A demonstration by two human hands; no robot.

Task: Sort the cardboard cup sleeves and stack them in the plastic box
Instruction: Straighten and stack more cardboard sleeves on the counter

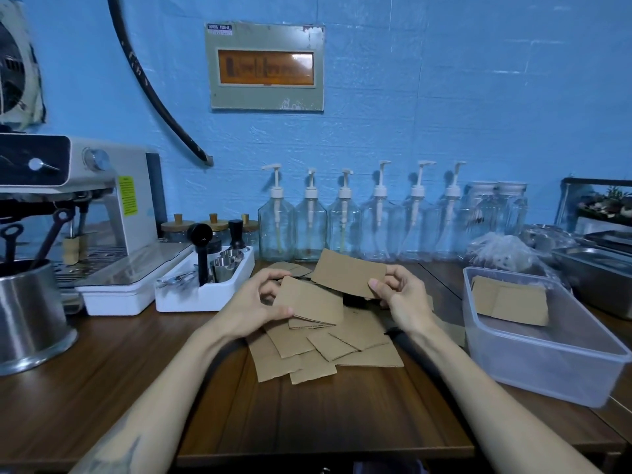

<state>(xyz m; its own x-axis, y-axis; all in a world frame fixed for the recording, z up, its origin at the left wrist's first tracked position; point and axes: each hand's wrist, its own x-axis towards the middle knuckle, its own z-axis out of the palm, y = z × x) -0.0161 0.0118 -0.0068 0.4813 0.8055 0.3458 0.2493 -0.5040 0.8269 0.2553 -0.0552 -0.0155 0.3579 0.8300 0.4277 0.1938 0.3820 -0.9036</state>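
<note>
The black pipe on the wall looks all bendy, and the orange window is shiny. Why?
Head view: the wide-angle lens bows things near the edges, so the black pipe may only look curved; the orange window shows a bright glare patch at its upper right; the pump bottles look soft.

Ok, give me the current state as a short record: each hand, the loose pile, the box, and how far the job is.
left hand: left hand grips a small stack of sleeves above the pile
right hand: right hand pinches a single sleeve, raised
loose pile: unsorted sleeves scattered on the wooden table
box: plastic box to the right, a few sleeves inside at its far end
progress: early; most sleeves still outside the box
</note>
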